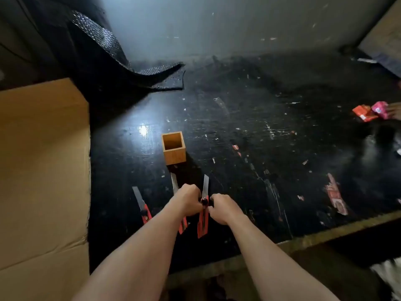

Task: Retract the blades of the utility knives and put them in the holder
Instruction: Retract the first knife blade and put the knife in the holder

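Both hands grip one red utility knife with its blade pointing away from me. My left hand pinches it from the left near the slider, my right hand from the right. A second red knife lies on the black table to the left, blade out. A third knife lies partly under my left hand, its blade reaching toward the holder. The square wooden holder stands upright just beyond the knives, with nothing visible inside.
A large cardboard box fills the left side. Black bubble wrap drapes at the back left. Red and pink packets lie at the far right, a red label nearer. The table's front edge runs diagonally at lower right.
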`<state>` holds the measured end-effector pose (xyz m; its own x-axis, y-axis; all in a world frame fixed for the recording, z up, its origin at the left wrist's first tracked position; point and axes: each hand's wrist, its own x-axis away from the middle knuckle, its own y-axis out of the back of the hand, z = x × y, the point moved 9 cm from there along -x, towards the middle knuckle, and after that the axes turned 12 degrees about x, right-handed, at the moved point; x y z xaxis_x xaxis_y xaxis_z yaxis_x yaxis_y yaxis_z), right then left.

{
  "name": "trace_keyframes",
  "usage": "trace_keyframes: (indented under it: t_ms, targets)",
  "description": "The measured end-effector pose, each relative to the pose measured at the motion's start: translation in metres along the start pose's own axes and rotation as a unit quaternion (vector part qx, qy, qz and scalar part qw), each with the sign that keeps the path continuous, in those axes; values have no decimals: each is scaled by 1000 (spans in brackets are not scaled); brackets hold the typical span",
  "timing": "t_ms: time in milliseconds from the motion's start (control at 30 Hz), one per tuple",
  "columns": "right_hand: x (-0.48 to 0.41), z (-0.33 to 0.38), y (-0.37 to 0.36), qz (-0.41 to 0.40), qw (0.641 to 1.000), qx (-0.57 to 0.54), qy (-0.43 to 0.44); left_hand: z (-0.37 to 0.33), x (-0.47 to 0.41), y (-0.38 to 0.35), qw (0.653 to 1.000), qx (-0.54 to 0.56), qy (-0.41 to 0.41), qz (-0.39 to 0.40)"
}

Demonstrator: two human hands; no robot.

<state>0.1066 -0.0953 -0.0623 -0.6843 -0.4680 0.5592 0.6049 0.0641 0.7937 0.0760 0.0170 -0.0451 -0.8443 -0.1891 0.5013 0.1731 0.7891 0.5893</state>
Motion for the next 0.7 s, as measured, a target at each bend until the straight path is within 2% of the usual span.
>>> trace_keyframes:
  t_ms: [133, 300, 533, 700]
  targets:
    - [1, -7, -16, -16, 998, -50, -25, 11, -6, -19, 997, 35, 64, -18]
    - [-1, -21, -24, -42, 976, -201, -65, 27, -7, -28, 981, 146, 109, -68]
    - [-11, -29, 20, -87, 948, -303, -56, 17, -16, -6, 954, 267, 86, -107]
    - [-17, -11, 83, -131, 931, -340, 11, -14, -16, 46, 922, 362, 25, -136]
